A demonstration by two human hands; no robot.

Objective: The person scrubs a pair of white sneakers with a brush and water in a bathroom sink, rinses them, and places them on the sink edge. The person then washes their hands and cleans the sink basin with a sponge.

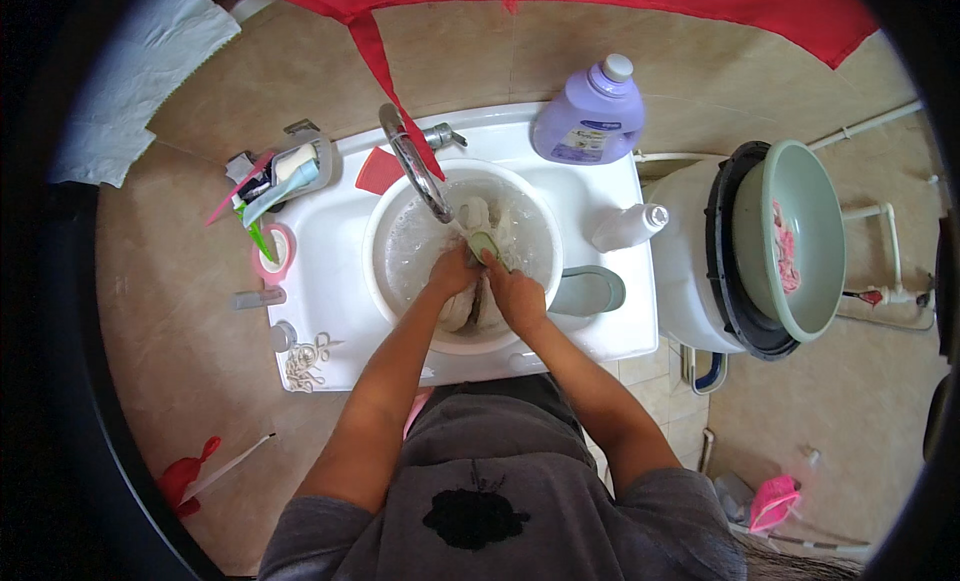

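Observation:
A round white basin (553, 271) stands in the white sink and holds cloudy, sudsy water. Inside it lies a pale, shoe-like item (478, 214), partly hidden by my hands and the suds. My left hand (455, 271) is closed at the item's middle; its fingertips are hidden. In my right hand (516, 296) is a small green oval brush (485, 246), its bristle side turned away and pressed against or just above the pale item. The chrome faucet (415, 166) arches over the basin, its spout close to my left hand.
A purple detergent jug (590, 116), a clear bottle (630, 227) and a grey-green rounded item (588, 291) sit on the right of the sink (640, 326). At left are a toiletry holder (303, 166) and pink tape roll (273, 254). A green bowl (820, 241) rests on a white barrel (690, 251).

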